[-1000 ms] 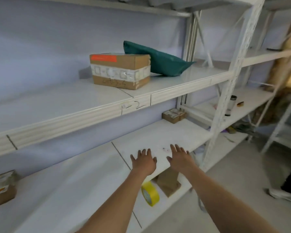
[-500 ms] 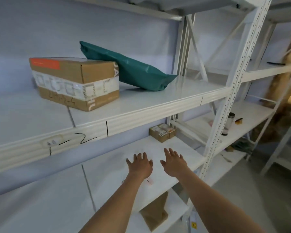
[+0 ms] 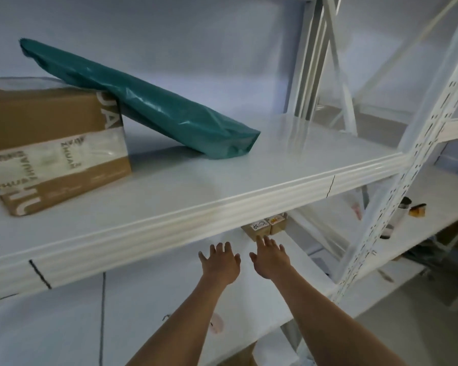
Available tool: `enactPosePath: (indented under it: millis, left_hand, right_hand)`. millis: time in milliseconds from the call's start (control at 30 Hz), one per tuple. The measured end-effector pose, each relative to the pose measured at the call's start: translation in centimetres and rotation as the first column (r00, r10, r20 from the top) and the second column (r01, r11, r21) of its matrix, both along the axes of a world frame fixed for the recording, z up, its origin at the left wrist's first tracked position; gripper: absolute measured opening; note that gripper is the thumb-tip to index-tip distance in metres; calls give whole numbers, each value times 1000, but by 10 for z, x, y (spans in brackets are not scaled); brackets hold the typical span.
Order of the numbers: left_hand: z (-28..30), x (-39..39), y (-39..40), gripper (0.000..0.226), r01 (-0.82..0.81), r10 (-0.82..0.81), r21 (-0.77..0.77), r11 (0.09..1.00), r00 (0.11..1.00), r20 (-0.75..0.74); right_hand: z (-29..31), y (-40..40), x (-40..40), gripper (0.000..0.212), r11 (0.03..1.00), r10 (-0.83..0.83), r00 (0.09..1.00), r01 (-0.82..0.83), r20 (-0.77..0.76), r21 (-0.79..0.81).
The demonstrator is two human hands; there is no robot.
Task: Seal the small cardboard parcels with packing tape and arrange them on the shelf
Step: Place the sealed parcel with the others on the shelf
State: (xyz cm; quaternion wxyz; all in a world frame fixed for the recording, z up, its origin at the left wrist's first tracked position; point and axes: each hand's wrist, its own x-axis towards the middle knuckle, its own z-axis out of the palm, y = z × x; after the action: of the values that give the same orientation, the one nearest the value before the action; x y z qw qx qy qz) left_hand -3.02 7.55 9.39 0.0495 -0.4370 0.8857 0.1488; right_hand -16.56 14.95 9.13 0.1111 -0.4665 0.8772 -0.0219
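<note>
Two small cardboard parcels with white labels sit side by side at the back of the middle shelf, partly hidden under the edge of the upper shelf. My right hand stretches toward them with straight fingers, its fingertips at or just short of the left parcel. My left hand reaches forward beside it, fingers spread, holding nothing. A larger taped cardboard box stands on the upper shelf at the left.
A green plastic mailer bag leans on the big box. A white perforated upright post rises at the right. A dark bottle and a small brown object sit on the neighbouring shelf. Brown cardboard shows on the bottom shelf.
I have moved closer and to the right; both hands have advanced along the middle shelf toward the small parcels. The yellow tape roll has dropped out of view.
</note>
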Motion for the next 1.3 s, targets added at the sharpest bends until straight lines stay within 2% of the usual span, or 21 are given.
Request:
enactPosePath:
  millis: [200,500,833,1000,1133,1300]
  left_hand:
    - [-10,-42,-20,62,-151,151,9,988,988,1]
    - [-21,-103,-24,62,-289,289,38,957,957,4]
    - [-58,-111,-42,60,-359,358,9,933,932,-57]
    - [-91,-107,-45,59,-399,400,22,917,914,-70]
    - [-104,-105,-44,59,-399,401,44,916,911,-93]
    - [-109,-91,-47,60,-425,429,68,903,901,-62]
  right_hand:
    - [-8,-39,-60,67,995,104,994,-104,22,-11]
    - [-28,-84,-123,62,957,289,956,-290,-58,-8]
    - [-77,-126,-149,65,939,332,932,-341,-143,-47]
    - [-93,-153,-159,68,942,324,942,-330,-89,-55]
    - [-115,-165,-169,77,951,309,948,-308,-79,25]
    - [-129,-152,-154,83,938,327,934,-339,-143,-68]
